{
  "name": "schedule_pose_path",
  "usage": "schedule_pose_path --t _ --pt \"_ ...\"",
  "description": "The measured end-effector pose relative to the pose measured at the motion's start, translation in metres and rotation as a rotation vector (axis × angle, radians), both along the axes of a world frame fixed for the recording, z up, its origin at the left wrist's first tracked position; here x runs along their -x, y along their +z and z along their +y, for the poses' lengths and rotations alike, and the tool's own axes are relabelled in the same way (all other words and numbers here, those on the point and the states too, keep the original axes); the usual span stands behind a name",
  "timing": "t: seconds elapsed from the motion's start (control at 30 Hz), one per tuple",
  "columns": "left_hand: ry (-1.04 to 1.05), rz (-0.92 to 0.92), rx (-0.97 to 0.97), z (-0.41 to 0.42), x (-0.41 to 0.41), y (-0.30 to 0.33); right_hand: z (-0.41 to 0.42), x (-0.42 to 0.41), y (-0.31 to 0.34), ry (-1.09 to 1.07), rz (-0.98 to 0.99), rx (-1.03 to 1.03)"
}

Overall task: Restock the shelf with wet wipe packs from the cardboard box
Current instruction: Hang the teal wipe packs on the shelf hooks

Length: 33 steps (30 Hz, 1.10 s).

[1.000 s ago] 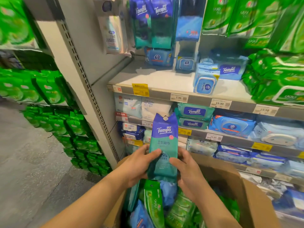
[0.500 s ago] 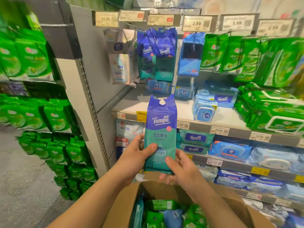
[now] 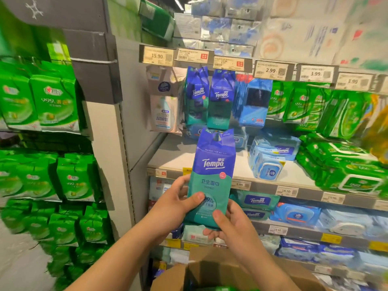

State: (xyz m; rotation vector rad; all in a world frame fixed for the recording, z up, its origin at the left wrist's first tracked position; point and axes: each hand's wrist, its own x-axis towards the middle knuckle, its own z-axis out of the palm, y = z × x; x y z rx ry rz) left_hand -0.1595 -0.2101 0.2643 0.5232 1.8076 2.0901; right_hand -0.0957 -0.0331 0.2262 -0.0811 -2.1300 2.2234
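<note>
Head view, held pack: a blue and teal Tempo wet wipe pack (image 3: 211, 177) is held upright in front of the shelf (image 3: 178, 156), its hang-hole end up, just below the hanging Tempo packs (image 3: 210, 97)
Left hand: the left hand (image 3: 174, 208) is curled round the pack's lower left edge, with the thumb pressed on the front and the fingers (image 3: 178, 185) tucked behind
Right hand: the right hand (image 3: 233, 229) is closed on the pack's bottom right corner, thumb on the front, fingers underneath and behind
Cardboard box: the cardboard box (image 3: 210, 271) is seen at the bottom edge, below the hands, flaps open; something green is glimpsed inside
Hooks row: price tags (image 3: 157, 56) are mounted above the hanging packs
Shelf board: light blue wipe packs (image 3: 266, 162) are stood on it to the right, with green wipe packs (image 3: 346, 162) stacked beyond
</note>
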Motion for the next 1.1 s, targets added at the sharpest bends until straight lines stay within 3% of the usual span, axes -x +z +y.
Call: schedule_pose_path --t 0.53,1.1 --pt "-0.048 -0.020 -0.037 -0.023 0.058 0.018 -0.018 0.051 0.025 -0.091 0.068 0.030" --pt "-0.015 0.011 -0.039 0.006 0.125 0.037 0.000 0.109 0.042 -0.096 0.116 0.061"
